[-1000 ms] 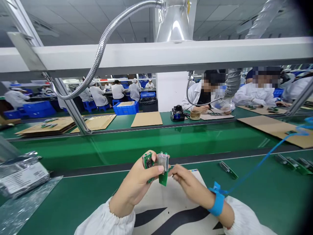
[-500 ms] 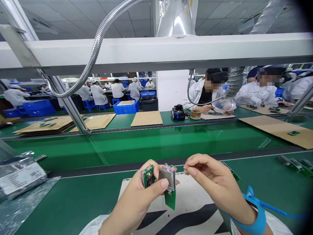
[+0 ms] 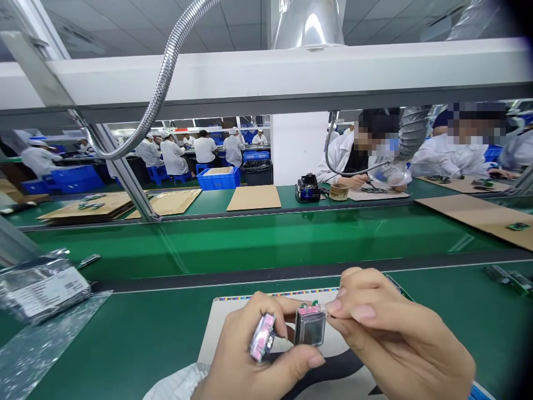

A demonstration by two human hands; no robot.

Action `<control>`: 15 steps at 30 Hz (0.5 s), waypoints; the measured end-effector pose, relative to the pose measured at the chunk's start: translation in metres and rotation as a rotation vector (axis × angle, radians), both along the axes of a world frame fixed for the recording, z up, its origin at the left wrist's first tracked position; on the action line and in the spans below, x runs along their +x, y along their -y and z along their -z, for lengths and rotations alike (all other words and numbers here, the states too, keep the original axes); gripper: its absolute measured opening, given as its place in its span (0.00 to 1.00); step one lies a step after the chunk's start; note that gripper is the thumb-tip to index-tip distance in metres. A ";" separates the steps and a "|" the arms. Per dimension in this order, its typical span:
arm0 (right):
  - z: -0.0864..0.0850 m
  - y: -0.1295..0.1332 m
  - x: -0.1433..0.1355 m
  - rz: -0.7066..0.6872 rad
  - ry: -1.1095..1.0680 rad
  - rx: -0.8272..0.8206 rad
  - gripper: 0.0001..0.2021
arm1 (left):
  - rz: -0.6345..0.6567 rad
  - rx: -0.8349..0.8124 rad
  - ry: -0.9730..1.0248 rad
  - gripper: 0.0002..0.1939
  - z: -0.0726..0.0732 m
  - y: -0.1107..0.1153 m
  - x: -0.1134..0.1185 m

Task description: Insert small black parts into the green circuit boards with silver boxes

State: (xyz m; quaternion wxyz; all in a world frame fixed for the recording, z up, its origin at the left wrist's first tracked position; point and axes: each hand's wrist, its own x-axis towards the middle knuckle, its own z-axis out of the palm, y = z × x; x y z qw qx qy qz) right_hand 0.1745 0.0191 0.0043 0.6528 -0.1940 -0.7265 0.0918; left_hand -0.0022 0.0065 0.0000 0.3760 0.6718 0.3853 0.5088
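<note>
My left hand (image 3: 250, 355) holds two small electronic modules. Between its thumb and fingers is a circuit board with a small grey display (image 3: 311, 328), its screen facing me and pink along the top edge. A second module (image 3: 262, 338), pink-faced and tilted on its side, is tucked in the curled fingers. My right hand (image 3: 387, 328) is closed in a pinch at the display's upper right corner. Something thin and pale shows at its fingertips, too small to name. Under the hands lies a pale printed sheet (image 3: 227, 316) with black wavy bands.
A silver bag with a white label (image 3: 50, 291) rests on bubble wrap (image 3: 50, 344) at left. Circuit boards (image 3: 510, 278) lie at right. Beyond the green belt (image 3: 250, 241) are cardboard sheets (image 3: 255, 198) and co-workers. A metal hose (image 3: 162, 83) hangs overhead.
My right hand has come left and down to the display's corner. My left hand has turned the modules and shifted slightly right and down. The camera view has shifted a little.
</note>
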 end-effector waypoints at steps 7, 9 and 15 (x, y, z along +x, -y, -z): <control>-0.009 0.004 -0.009 0.124 0.021 0.050 0.21 | -0.014 0.137 -0.037 0.17 0.001 0.004 -0.003; -0.011 0.005 -0.008 0.153 0.078 0.029 0.19 | -0.023 0.116 -0.065 0.16 0.002 0.005 -0.004; -0.013 0.005 -0.006 0.132 0.096 0.010 0.21 | -0.049 0.075 -0.102 0.14 0.006 0.007 -0.006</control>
